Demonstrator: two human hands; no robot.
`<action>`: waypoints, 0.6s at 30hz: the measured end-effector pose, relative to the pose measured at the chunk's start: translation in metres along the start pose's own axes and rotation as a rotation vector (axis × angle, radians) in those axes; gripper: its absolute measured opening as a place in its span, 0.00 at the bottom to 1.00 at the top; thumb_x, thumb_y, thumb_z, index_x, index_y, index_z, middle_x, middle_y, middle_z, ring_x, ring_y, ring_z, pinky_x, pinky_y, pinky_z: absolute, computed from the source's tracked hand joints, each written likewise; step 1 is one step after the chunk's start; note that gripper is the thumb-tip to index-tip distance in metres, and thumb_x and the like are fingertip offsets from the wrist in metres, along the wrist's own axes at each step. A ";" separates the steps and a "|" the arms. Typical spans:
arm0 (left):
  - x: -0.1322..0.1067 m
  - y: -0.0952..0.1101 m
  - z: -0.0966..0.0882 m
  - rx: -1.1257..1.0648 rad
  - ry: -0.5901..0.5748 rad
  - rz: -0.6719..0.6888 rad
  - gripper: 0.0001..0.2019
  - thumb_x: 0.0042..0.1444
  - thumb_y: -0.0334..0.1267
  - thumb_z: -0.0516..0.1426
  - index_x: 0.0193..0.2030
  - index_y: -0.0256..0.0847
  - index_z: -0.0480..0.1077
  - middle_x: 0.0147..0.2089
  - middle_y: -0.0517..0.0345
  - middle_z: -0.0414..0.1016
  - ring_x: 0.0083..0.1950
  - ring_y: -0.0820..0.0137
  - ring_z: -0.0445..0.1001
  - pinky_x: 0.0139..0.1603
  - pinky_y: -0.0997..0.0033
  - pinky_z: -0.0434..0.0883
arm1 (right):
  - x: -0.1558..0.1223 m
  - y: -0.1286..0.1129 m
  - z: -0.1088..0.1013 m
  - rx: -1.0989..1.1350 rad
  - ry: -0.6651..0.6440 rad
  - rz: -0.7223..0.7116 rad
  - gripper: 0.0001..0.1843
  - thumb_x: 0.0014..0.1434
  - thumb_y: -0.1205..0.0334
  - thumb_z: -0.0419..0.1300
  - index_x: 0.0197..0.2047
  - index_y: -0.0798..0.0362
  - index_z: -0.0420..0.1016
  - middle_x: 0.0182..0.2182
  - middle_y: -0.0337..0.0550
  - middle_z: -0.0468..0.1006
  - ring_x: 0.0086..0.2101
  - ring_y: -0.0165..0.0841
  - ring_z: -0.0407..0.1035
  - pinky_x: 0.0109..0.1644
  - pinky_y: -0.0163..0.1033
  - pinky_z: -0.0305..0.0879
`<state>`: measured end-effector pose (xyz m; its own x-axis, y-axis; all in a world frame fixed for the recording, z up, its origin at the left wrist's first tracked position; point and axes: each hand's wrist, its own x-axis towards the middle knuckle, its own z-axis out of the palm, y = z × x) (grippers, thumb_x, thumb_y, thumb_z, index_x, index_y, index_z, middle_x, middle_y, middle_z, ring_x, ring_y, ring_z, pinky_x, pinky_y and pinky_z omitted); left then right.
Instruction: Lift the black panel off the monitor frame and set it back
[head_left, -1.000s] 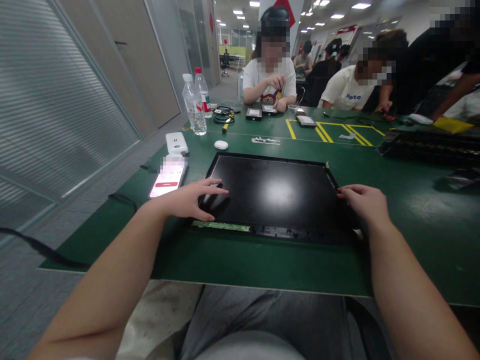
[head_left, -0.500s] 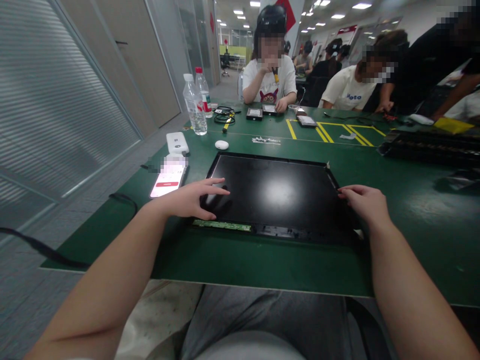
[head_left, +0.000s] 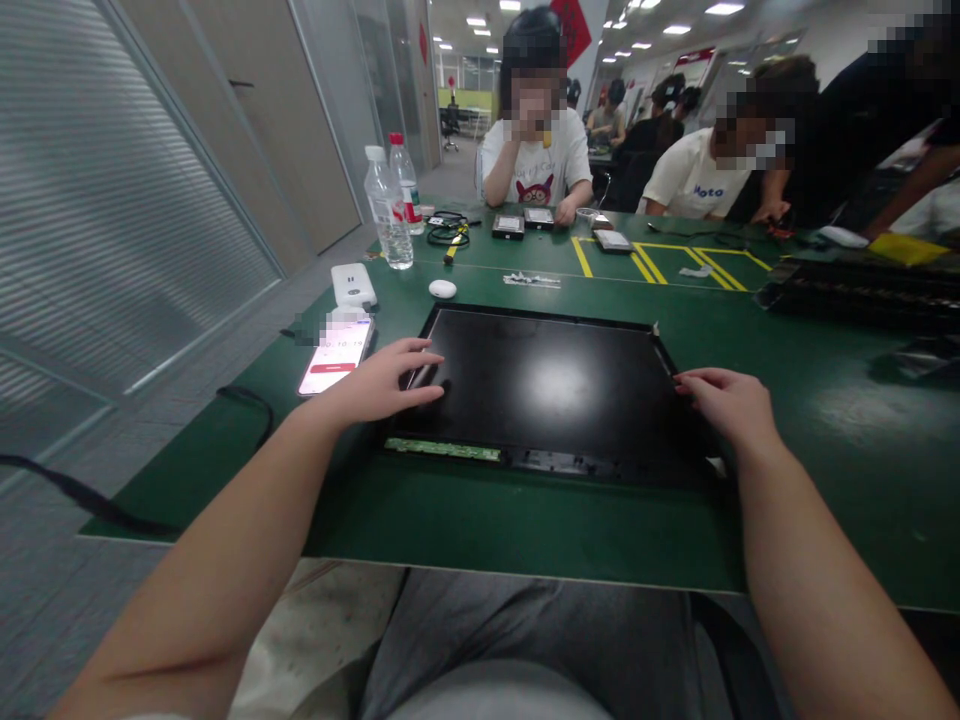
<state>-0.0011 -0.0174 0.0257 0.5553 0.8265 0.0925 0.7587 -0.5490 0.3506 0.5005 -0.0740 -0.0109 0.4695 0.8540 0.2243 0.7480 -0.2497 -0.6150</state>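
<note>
A black LCD panel (head_left: 555, 385) lies flat on the green table in front of me, with a light glare in its middle. Along its near edge, on the left, runs a narrow green circuit board (head_left: 442, 450). My left hand (head_left: 386, 382) is at the panel's left edge, fingers apart and reaching over the dark surface; whether the fingertips touch it I cannot tell. At the right edge my right hand (head_left: 727, 402) is closed, thumb and forefinger pinching the panel's rim.
Left of the panel lie a lit phone (head_left: 337, 355), a white power bank (head_left: 353, 286) and a white earbud case (head_left: 442, 289). Two bottles (head_left: 390, 215) stand behind. Hard drives (head_left: 508, 227) lie near a person (head_left: 536, 160) across the table. Dark parts (head_left: 862, 290) lie at right.
My left hand has shifted slightly up and left, its thumb lifting away from the panel's near edge and closer to the fingers. My right hand has stayed at the right edge.
</note>
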 end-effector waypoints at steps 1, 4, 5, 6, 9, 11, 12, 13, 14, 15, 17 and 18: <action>0.002 -0.003 0.002 0.041 0.043 -0.020 0.31 0.62 0.57 0.52 0.64 0.39 0.72 0.73 0.41 0.62 0.71 0.48 0.63 0.71 0.50 0.61 | -0.001 -0.001 0.000 0.014 -0.005 0.032 0.14 0.51 0.53 0.60 0.34 0.47 0.84 0.31 0.44 0.84 0.31 0.42 0.75 0.38 0.46 0.70; 0.007 -0.013 0.005 0.174 0.086 -0.101 0.27 0.63 0.43 0.48 0.62 0.31 0.74 0.70 0.35 0.65 0.70 0.46 0.65 0.71 0.47 0.61 | -0.004 -0.008 -0.003 0.035 0.000 0.112 0.12 0.50 0.54 0.61 0.34 0.47 0.85 0.32 0.43 0.84 0.34 0.43 0.75 0.42 0.47 0.70; 0.008 -0.016 0.006 0.202 0.078 -0.131 0.26 0.62 0.41 0.48 0.61 0.30 0.75 0.69 0.34 0.67 0.69 0.47 0.66 0.71 0.48 0.61 | -0.005 -0.010 -0.003 0.026 0.013 0.105 0.12 0.50 0.54 0.62 0.34 0.46 0.85 0.32 0.44 0.84 0.36 0.43 0.75 0.43 0.47 0.69; 0.009 -0.017 0.006 0.222 0.064 -0.155 0.26 0.62 0.39 0.48 0.60 0.30 0.75 0.68 0.35 0.68 0.68 0.47 0.67 0.70 0.50 0.62 | -0.005 -0.011 -0.004 0.009 0.026 0.094 0.12 0.50 0.54 0.62 0.34 0.46 0.85 0.32 0.44 0.83 0.37 0.44 0.75 0.45 0.48 0.69; 0.010 -0.014 0.008 0.241 0.017 -0.180 0.25 0.61 0.40 0.49 0.59 0.32 0.76 0.66 0.37 0.71 0.66 0.49 0.70 0.69 0.53 0.65 | -0.004 -0.013 -0.004 -0.059 0.029 0.069 0.13 0.50 0.54 0.62 0.36 0.46 0.86 0.35 0.45 0.83 0.38 0.44 0.74 0.45 0.48 0.68; 0.010 -0.009 0.009 0.238 0.004 -0.177 0.24 0.61 0.40 0.49 0.58 0.34 0.77 0.63 0.40 0.75 0.64 0.50 0.72 0.67 0.55 0.67 | -0.002 -0.011 -0.003 -0.105 -0.003 0.061 0.15 0.50 0.55 0.63 0.39 0.47 0.86 0.36 0.46 0.82 0.37 0.43 0.73 0.45 0.48 0.68; 0.011 -0.007 0.010 0.235 0.003 -0.180 0.23 0.61 0.39 0.49 0.57 0.35 0.78 0.61 0.41 0.76 0.62 0.51 0.74 0.66 0.56 0.68 | 0.000 -0.009 -0.001 -0.122 -0.018 0.057 0.15 0.50 0.55 0.63 0.40 0.47 0.86 0.37 0.46 0.82 0.36 0.42 0.73 0.45 0.47 0.67; 0.011 -0.005 0.010 0.235 0.002 -0.184 0.23 0.61 0.37 0.49 0.56 0.36 0.78 0.60 0.42 0.77 0.61 0.52 0.75 0.66 0.57 0.68 | 0.001 -0.007 0.000 -0.135 -0.032 0.055 0.16 0.50 0.55 0.63 0.41 0.48 0.86 0.38 0.47 0.82 0.37 0.42 0.73 0.44 0.47 0.67; 0.011 -0.003 0.011 0.237 0.000 -0.186 0.23 0.60 0.35 0.48 0.55 0.36 0.78 0.59 0.43 0.78 0.61 0.53 0.75 0.66 0.58 0.68 | 0.002 -0.006 0.001 -0.145 -0.044 0.054 0.16 0.50 0.55 0.63 0.41 0.48 0.86 0.38 0.47 0.82 0.37 0.42 0.73 0.44 0.46 0.67; 0.012 -0.002 0.011 0.242 -0.004 -0.186 0.23 0.60 0.33 0.47 0.55 0.35 0.78 0.59 0.43 0.78 0.61 0.54 0.75 0.66 0.59 0.68 | 0.002 -0.005 0.002 -0.153 -0.055 0.056 0.16 0.50 0.55 0.63 0.42 0.48 0.86 0.39 0.47 0.83 0.38 0.42 0.74 0.44 0.46 0.68; 0.013 -0.001 0.012 0.262 -0.019 -0.180 0.24 0.59 0.30 0.46 0.55 0.34 0.78 0.60 0.42 0.77 0.62 0.54 0.74 0.66 0.59 0.67 | 0.003 -0.004 0.003 -0.172 -0.081 0.062 0.17 0.51 0.56 0.63 0.43 0.48 0.86 0.40 0.47 0.83 0.39 0.43 0.74 0.44 0.46 0.68; 0.014 -0.001 0.012 0.274 -0.025 -0.178 0.24 0.59 0.30 0.46 0.56 0.33 0.78 0.60 0.41 0.77 0.62 0.53 0.74 0.66 0.59 0.67 | 0.003 -0.004 0.004 -0.183 -0.094 0.064 0.17 0.52 0.57 0.62 0.43 0.48 0.86 0.41 0.48 0.83 0.40 0.44 0.75 0.45 0.46 0.68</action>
<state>0.0095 -0.0067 0.0154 0.4117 0.9109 0.0284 0.9060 -0.4124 0.0951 0.4972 -0.0685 -0.0106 0.4791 0.8705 0.1129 0.7949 -0.3758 -0.4764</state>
